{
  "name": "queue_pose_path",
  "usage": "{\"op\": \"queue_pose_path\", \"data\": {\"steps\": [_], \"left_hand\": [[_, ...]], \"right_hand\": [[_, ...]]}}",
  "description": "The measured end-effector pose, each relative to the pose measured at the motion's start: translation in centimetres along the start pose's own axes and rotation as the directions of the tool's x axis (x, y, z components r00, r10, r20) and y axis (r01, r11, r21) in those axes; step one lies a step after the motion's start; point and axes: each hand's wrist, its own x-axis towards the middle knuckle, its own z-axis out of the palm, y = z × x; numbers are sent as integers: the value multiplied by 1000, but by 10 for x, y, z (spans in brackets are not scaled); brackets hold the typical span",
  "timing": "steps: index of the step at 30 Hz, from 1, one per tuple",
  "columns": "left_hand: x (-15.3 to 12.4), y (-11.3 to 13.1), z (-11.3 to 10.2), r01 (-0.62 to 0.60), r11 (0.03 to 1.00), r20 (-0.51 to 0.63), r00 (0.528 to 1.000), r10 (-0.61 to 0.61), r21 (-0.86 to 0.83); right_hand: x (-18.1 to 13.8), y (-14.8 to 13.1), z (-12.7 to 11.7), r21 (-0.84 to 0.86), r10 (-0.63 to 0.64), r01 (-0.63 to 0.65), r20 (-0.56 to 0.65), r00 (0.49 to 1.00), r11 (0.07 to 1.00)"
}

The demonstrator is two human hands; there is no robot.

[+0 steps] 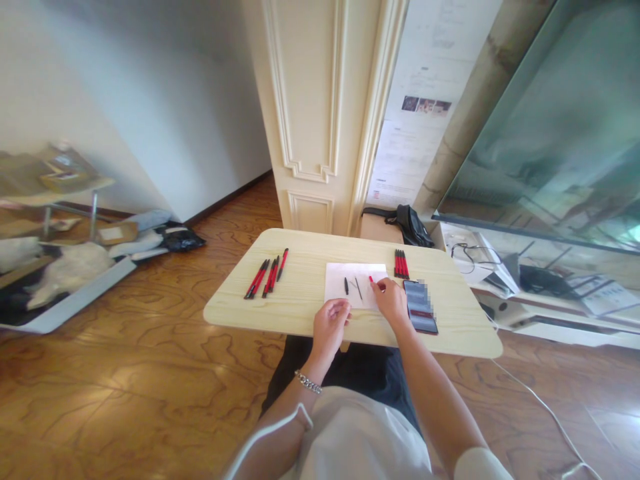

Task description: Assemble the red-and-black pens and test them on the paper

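The right hand (392, 300) pinches a small red plastic pen part (371, 279) just above or on a white rectangular paper sheet (335, 273); which of the 2 cannot be told. The left hand (331, 325) has thumb and fingertips drawn together near the sheet's front edge; whether they grip anything tiny cannot be told. On the sheet lie a short black tapered pen part (347, 287) and a thin dark rod (359, 288).

The likeliest trouble is rolling: a nudge from either hand or a tug on the loose paper could send these parts off the pale wood-grain table (305, 267). A slack pinch might drop the red part. The right hand could also bump the black flat phone (418, 303) beside it, or its forearm could, if swung outward, while the row of 4 red-and-black pens (401, 264) beyond could be knocked askew.
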Motion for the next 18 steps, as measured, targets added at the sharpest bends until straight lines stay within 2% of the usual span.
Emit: {"op": "queue_pose_path", "data": {"steps": [6, 9, 12, 15, 18], "left_hand": [[14, 10, -22, -127, 974, -128, 980, 152, 186], [19, 9, -32, -181, 933, -206, 945, 252, 312], [18, 3, -37, -205, 893, -207, 929, 306, 401], [16, -1, -38, -218, 853, -133, 940, 314, 473], [15, -3, -38, -230, 819, -91, 942, 323, 525]], "right_hand": [[-41, 5, -8, 316, 164, -112, -143, 976, 942], [-58, 8, -6, 388, 205, -115, -198, 958, 914], [-62, 11, -4, 444, 233, -113, -224, 946, 889], [-55, 14, -7, 428, 211, -116, -182, 960, 897], [-34, 16, -13, 279, 148, -124, -65, 987, 952]]}}
